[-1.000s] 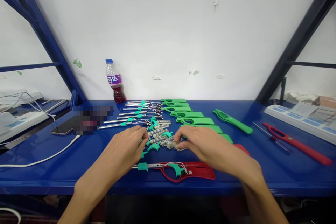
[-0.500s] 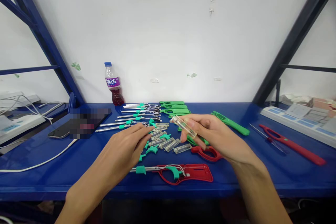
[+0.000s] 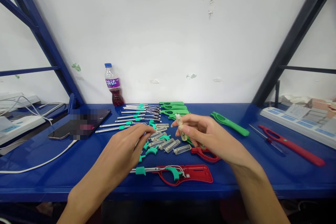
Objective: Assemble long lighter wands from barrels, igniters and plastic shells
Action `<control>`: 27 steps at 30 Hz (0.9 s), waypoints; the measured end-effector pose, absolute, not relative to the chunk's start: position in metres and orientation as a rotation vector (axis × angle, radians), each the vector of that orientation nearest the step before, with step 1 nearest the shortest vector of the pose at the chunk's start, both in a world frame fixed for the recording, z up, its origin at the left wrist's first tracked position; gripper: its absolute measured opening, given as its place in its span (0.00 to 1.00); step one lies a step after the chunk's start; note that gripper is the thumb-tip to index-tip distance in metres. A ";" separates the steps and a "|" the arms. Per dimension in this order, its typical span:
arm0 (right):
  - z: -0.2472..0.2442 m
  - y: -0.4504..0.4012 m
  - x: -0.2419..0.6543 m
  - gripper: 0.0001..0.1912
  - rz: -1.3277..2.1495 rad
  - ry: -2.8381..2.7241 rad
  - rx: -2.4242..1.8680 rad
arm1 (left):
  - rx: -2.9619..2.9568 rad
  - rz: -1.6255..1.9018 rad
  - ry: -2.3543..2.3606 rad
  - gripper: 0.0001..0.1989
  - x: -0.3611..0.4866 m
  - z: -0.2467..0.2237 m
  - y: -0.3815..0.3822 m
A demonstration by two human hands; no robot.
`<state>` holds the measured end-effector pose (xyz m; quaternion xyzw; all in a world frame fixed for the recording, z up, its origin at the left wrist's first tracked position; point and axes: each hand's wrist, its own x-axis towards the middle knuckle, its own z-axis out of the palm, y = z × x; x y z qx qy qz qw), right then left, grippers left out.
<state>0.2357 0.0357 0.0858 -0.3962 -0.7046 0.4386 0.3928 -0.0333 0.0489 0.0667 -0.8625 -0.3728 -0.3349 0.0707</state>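
My right hand (image 3: 202, 129) pinches a small clear lighter fuel tank (image 3: 183, 131) between thumb and fingers, nearly upright with its white valve end on top. To the left, my left hand (image 3: 126, 141) hovers over the parts, its fingers curved down, a gap before the thumb and nothing visible in it. Several clear fuel tanks (image 3: 182, 149) lie between the hands among teal triggers (image 3: 152, 150). Near the front edge, a red lighter half-shell (image 3: 199, 173) holds a metal tube, wires and a teal trigger (image 3: 173, 173). Behind my right hand lies another red handle (image 3: 206, 154), partly covered.
Metal lighter rods (image 3: 112, 124) with wires lie in a row at the back left, beside green handle shells (image 3: 173, 107). A drink bottle (image 3: 113, 85), phone (image 3: 59, 129) and white cable stand or lie left. At right are a green handle (image 3: 231, 124), red handle (image 3: 296, 147) and screwdriver (image 3: 277, 146).
The fuel tank in my right hand has turned from a slant to nearly upright, valve end up. My left hand has barely moved, its fingertips shifting slightly right.
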 end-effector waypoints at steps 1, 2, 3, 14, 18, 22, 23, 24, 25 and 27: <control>0.085 0.036 0.235 0.18 1.090 -1.802 -1.017 | -2.584 -1.045 -1.140 0.11 -0.033 0.068 0.047; 0.084 0.036 0.234 0.18 1.060 -1.818 -1.031 | -2.576 -1.098 -1.158 0.10 -0.033 0.070 0.045; 0.084 0.036 0.233 0.17 1.026 -1.836 -1.049 | -2.567 -1.166 -1.178 0.09 -0.032 0.071 0.043; 0.079 0.029 0.213 0.09 0.902 -1.893 -1.060 | -2.592 -1.687 -1.092 0.07 -0.019 0.080 0.028; 0.078 0.027 0.207 0.08 0.872 -1.902 -0.968 | -2.621 -1.682 -1.009 0.09 -0.017 0.076 0.026; 0.078 0.027 0.205 0.09 0.869 -1.923 -0.943 | -2.570 -1.666 -0.979 0.10 -0.015 0.073 0.027; 0.077 0.027 0.205 0.09 0.862 -1.926 -0.944 | -2.553 -1.663 -0.980 0.10 -0.015 0.073 0.027; 0.077 0.026 0.205 0.09 0.854 -1.932 -0.945 | -2.539 -1.660 -0.982 0.09 -0.014 0.073 0.027; 0.077 0.026 0.205 0.08 0.848 -1.936 -0.947 | -2.530 -1.658 -0.984 0.09 -0.014 0.073 0.027; 0.077 0.026 0.204 0.08 0.843 -1.940 -0.947 | -2.514 -1.670 -0.982 0.09 -0.014 0.073 0.027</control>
